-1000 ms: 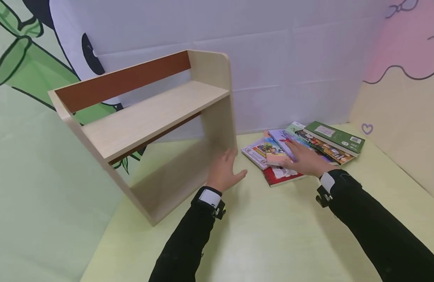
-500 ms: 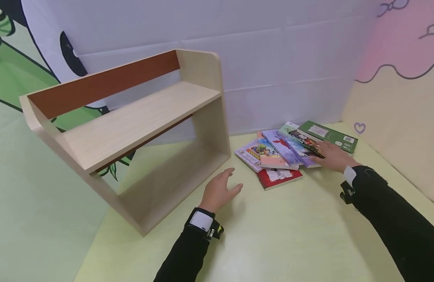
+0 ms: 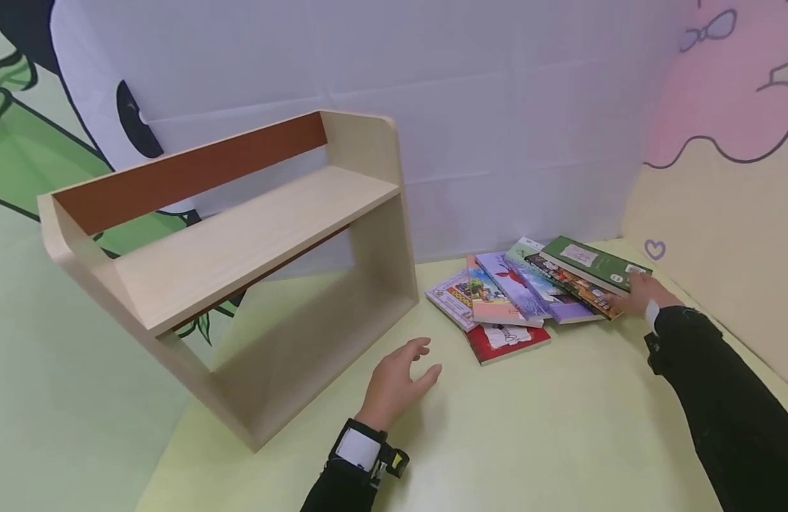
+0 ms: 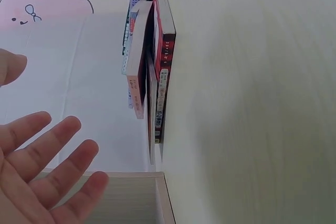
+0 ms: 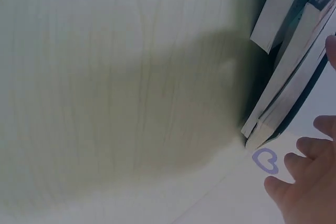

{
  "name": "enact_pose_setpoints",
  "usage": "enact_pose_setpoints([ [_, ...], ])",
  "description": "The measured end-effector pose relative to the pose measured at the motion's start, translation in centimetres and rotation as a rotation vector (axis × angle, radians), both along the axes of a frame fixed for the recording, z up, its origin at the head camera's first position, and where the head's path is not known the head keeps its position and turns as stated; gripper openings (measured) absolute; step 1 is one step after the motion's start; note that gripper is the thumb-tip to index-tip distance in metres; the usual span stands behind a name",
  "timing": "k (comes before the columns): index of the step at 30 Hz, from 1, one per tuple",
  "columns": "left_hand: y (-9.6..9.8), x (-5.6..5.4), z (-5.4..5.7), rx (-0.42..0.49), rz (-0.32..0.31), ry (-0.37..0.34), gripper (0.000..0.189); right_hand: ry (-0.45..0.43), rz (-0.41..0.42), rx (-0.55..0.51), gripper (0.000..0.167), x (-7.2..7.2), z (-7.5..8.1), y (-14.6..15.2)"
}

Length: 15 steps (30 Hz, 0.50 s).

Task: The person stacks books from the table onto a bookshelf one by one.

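My right hand (image 3: 646, 293) is at the right end of a green book (image 3: 582, 260), the topmost of a fanned pile. Its fingers are spread beside that book in the right wrist view, and the thumb lies close to its edge. Under the green book is a dark book with a colourful cover (image 3: 576, 286). Purple books (image 3: 509, 284), an orange one (image 3: 493, 295) and a red one (image 3: 506, 340) spread out to the left. My left hand (image 3: 394, 384) hovers over the table, empty, fingers apart and slightly bent, between the bookshelf and the pile.
A two-tier wooden bookshelf (image 3: 259, 249) with a brown back rail stands on the left of the pale table (image 3: 528, 427). Printed cloth walls (image 3: 496, 142) rise behind and at the right, close to the books.
My right hand has moved rightward across the pile, from the purple books past the dark book to the green one. My left hand has drawn back from the bookshelf, toward me.
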<state>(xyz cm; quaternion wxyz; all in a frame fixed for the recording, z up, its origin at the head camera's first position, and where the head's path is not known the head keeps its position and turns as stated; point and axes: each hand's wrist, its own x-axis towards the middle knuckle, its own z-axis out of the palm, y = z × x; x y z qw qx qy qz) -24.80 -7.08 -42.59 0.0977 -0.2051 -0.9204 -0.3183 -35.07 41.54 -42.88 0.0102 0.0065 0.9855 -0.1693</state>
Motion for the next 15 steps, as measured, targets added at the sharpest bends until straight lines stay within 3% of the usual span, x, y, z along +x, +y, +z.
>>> enact_pose_setpoints([
  [6,-0.2,1.2,-0.6,0.015,-0.005,-0.002,0.045,-0.076,0.02,0.002,0.096,-0.6,-1.5,-0.7],
  [10,-0.1,1.3,-0.6,0.017,-0.02,0.002,0.045,-0.124,0.033,0.005,0.1,-0.5,-1.1,-1.3],
  [15,0.3,0.9,-0.7,0.013,-0.032,0.004,0.044,-0.124,0.069,0.061,0.1,-0.9,-0.4,-2.3],
])
